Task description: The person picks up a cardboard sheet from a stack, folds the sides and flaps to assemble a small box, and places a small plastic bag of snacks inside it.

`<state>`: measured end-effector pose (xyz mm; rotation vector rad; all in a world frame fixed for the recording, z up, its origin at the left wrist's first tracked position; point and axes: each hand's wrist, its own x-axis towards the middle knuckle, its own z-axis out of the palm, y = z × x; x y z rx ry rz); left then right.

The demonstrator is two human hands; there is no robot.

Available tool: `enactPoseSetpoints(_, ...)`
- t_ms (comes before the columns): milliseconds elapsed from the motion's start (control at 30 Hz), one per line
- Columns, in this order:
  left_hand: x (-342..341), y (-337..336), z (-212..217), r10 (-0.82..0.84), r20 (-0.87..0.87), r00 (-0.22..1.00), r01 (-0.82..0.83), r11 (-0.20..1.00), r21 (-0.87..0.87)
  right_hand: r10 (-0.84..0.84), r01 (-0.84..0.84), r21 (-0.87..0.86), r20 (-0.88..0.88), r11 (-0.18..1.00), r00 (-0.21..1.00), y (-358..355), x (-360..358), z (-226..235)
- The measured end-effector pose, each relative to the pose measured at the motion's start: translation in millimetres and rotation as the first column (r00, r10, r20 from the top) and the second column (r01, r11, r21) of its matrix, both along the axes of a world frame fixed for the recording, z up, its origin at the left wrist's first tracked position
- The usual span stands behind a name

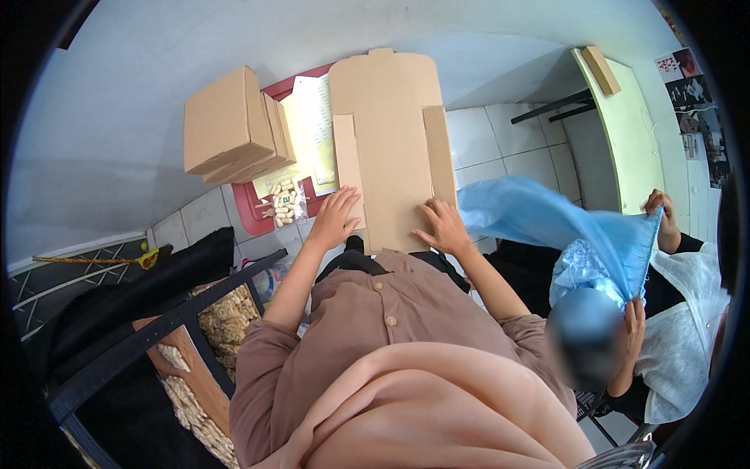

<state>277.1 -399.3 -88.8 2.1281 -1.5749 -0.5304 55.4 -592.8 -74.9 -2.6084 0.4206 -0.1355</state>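
Brown corrugated cardboard forms the long, flat box blank [394, 160], which is laid out directly in front of the body, with its rounded far end near the pale wall [500, 47] and its near edge just beside the brown buttoned shirt [351, 293]. A narrow flap is carried along each side of the blank; the exact angle of these flaps cannot be told.

The two hands are set apart, one at each side of the blank. The left hand [337, 217] is placed palm down at the near end of the left flap, its fingers extended. The right hand [444, 224] is placed at the near end of the right flap — its fingers loosely bent, its thumb spread inward over the main panel.

To the left of the blank, a stack of closed brown cardboard boxes [230, 121] is supported on a red table [251, 213]. Between stack and blank, a white sheet of paper with lines of writing [315, 109] is laid. Nearer the left hand, a clear plastic bag of cream, capsule-shaped pieces [287, 205] is positioned.

At the right, a translucent blue plastic sack [539, 203] is held by a co-worker's two hands [634, 324]; its free end is spread close to the right flap.
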Motion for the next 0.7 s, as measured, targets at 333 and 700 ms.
enactPoseSetpoints(333, 12.8, 8.9, -2.2, -0.134, -0.080, 0.988, 0.138, 0.989, 0.049, -0.481, 0.537, 0.300, -0.243, 0.789, 0.842, 26.7, -3.0, -24.0)
enactPoseSetpoints(700, 11.0, 2.6, 2.1, -0.130, -0.013, 0.991, 0.131, 0.991, 0.025, -0.456, 0.598, 0.398, -0.398, 0.696, 0.796, 11.9, -0.8, -30.1)
